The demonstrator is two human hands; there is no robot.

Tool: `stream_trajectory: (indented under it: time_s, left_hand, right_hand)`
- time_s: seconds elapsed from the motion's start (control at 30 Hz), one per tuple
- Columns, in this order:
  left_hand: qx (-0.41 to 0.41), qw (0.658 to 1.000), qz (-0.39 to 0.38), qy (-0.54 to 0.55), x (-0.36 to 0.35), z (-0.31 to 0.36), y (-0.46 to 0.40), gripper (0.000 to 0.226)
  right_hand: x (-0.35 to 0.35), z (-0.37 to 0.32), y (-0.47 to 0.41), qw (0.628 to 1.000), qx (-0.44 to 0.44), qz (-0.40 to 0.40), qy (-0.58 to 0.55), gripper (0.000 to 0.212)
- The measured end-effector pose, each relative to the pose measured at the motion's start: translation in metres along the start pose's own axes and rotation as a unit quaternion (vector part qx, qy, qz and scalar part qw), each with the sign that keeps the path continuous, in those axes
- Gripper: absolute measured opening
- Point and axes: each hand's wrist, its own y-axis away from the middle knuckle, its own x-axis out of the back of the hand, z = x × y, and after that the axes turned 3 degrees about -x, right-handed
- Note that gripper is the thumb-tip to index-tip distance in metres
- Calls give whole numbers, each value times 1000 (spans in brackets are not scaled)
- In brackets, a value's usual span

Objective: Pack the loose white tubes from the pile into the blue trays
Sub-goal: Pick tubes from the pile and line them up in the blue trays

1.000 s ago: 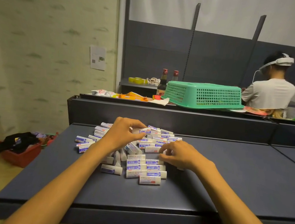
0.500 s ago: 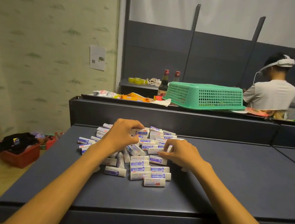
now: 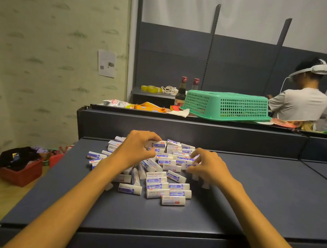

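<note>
Packing is barely beginning; the pile of white tubes (image 3: 159, 170) is lying loose near the surface's (image 3: 252, 196) far edge; no blue tray is showing; the left hand (image 3: 136, 149) is gripping one tube (image 3: 157, 144); the right hand (image 3: 207, 167) is pinching another tube (image 3: 186, 166).

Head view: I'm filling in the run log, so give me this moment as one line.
stage: gathering | left hand: holds white tube | right hand: pinches tube | pile: on dark shelf | blue trays: none seen

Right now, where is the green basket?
In the head view the green basket sits upside down on the raised ledge behind the tube pile, right of the two dark bottles.
</note>
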Motion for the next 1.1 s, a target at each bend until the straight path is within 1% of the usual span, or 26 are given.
stream_trajectory:
  time_s: [0.07,0.13,0.2,0.37,0.43,0.53,0.6,0.67,0.73,0.8,0.9,0.97,1.1]
  left_hand:
    - [-1,1000,0,1,0,0,0,37]
    - [-3,1000,0,3,-1,-1,0,37]
    - [-5,1000,-2,7,-1,-1,0,36]
    - [-18,1000,0,19,0,-1,-1,36]
    - [-21,1000,2,20,2,-3,-1,36]
    - [-26,999,1,20,4,-7,0,37]
    - [-29,999,0,20,6,-9,1,37]
    - [-33,999,-1,20,7,-11,1,37]
    - [-35,999,-2,23,9,-13,2,37]
    - [-37,999,0,26,10,-15,2,37]
    - [-40,999,2,29,10,-18,2,36]
    - [-39,999,2,34,10,-19,3,36]
    - [-40,998,3,44,8,-19,4,37]
  right_hand:
    - [3,6,1,998,10,24,-56,38]
    - [3,8,3,991,24,39,-124,32]
    - [4,6,6,980,29,35,-192,27]
    - [4,1,9,947,32,22,-318,15]
    - [4,-1,10,927,47,24,-371,17]
    - [3,-4,11,903,73,25,-422,28]
    - [1,-8,10,899,67,36,-431,33]
    - [-2,-13,8,897,44,63,-435,29]
    - [-4,-17,8,902,40,77,-424,21]
    - [-5,-19,7,915,59,77,-391,16]
    - [-5,-21,10,939,95,67,-323,20]
    - [-5,-23,13,945,111,63,-300,19]
    - [-6,-25,16,949,126,60,-283,11]
